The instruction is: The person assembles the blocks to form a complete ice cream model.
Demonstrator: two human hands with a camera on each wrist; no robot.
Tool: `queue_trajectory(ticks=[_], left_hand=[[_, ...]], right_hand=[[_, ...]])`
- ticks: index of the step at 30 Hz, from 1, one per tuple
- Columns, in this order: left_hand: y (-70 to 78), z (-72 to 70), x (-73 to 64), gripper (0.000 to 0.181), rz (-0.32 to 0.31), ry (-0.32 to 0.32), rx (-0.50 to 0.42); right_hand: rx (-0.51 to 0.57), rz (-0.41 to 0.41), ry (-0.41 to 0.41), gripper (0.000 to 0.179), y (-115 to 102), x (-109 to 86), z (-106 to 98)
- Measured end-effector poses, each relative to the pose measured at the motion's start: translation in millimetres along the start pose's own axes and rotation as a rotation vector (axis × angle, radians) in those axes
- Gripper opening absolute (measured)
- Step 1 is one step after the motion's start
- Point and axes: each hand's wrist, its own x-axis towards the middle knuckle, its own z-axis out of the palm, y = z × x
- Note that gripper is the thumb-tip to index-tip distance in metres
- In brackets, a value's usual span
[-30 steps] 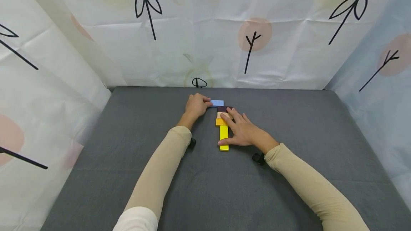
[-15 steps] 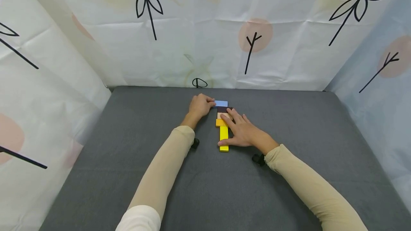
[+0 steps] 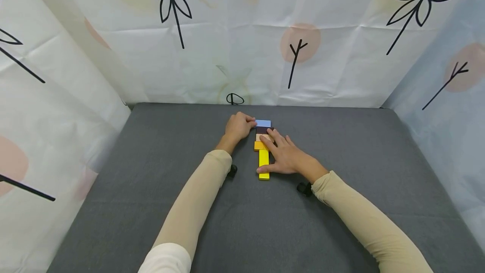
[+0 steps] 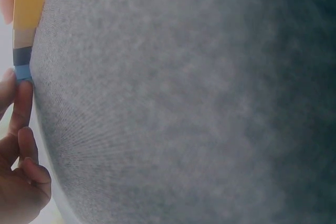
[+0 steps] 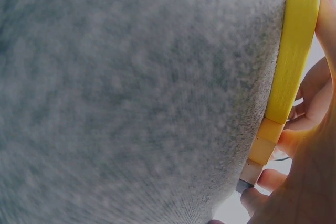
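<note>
A light blue block [image 3: 263,123] lies at the far end of a column of flat blocks. My left hand [image 3: 238,126] pinches its left end between thumb and finger. Nearer to me follow a dark block [image 3: 261,130], a pale beige block [image 3: 259,137], an orange-yellow block [image 3: 260,146] and a long yellow block [image 3: 264,157] set lengthwise. Spread over the column from the right, my right hand [image 3: 289,156] has fingertips on the dark, beige and orange-yellow blocks and its thumb across the long yellow one. The right ends of the middle blocks are partly hidden under it.
The column lies on a grey cloth-covered table [image 3: 151,180]. A white printed curtain [image 3: 242,41] stands close behind the table's far edge, with further panels left and right. A small black device [image 3: 304,188] is strapped under the right wrist.
My left hand has slid the light blue block to the right, so that it now lies behind the dark block, roughly in line with the column. The right hand has stayed in place.
</note>
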Motion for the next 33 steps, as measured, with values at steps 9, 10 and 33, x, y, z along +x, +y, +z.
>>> queue_trajectory(ticks=[9,10,33], left_hand=[[3.6,3.8,0.0,0.034,0.007,-0.009,-0.005],[4.1,4.0,0.1,0.034,0.009,-0.01,-0.007],[4.9,2.0,1.0,0.03,0.062,0.014,0.049]], right_hand=[[0.006,0.0,0.013,0.108,2.2,1.2,3.0],[0.005,0.0,0.014,0.108,2.5,1.1,3.2],[-0.016,-0.022,0.012,0.106,0.3,2.7,-0.2]])
